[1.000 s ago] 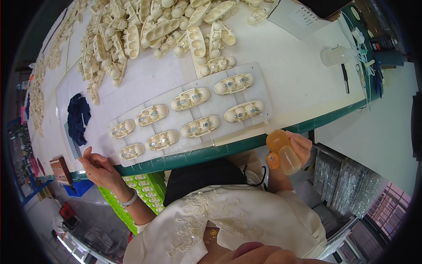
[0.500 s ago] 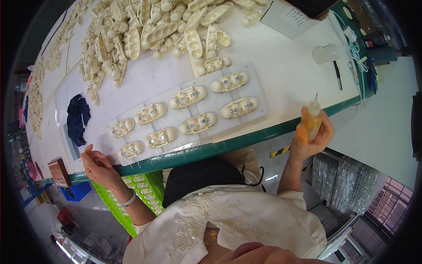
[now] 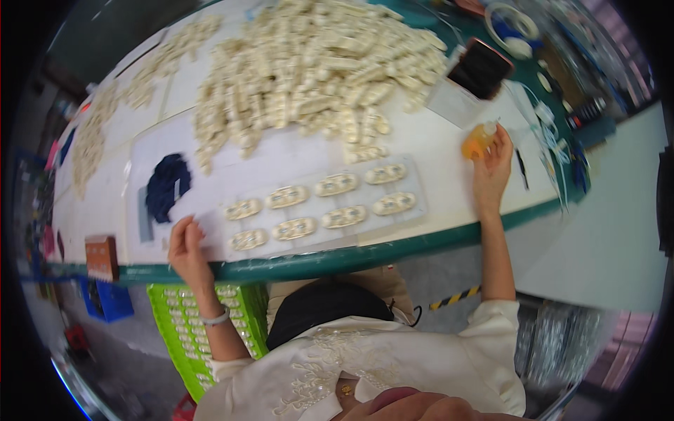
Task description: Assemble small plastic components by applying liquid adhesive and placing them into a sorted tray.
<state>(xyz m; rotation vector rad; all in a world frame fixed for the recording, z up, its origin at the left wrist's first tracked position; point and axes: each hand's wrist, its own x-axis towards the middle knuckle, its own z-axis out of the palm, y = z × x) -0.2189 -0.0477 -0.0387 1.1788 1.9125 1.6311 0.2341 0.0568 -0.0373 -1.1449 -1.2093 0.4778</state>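
My right hand grips a small squeeze bottle of yellow-orange liquid with a thin tip. It is raised over the right side of the table, near a white box. Loosely bent and holding nothing, my left hand hovers at the table's front edge, just below a dark blue cloth. Between my hands lies a whitish board carrying two rows of cream pod-shaped pieces. Small shiny spots show in them, blurred now.
Behind the board a large heap of cream pieces covers the table. A dark-screened phone rests on the box. A black pen and white cables lie at right. A brown block stands at left. Below is a green tray of similar pieces.
My right hand has carried the squeeze bottle farther up the table toward the white box. My left hand stays near the front edge by the cloth. The whole view has shifted.
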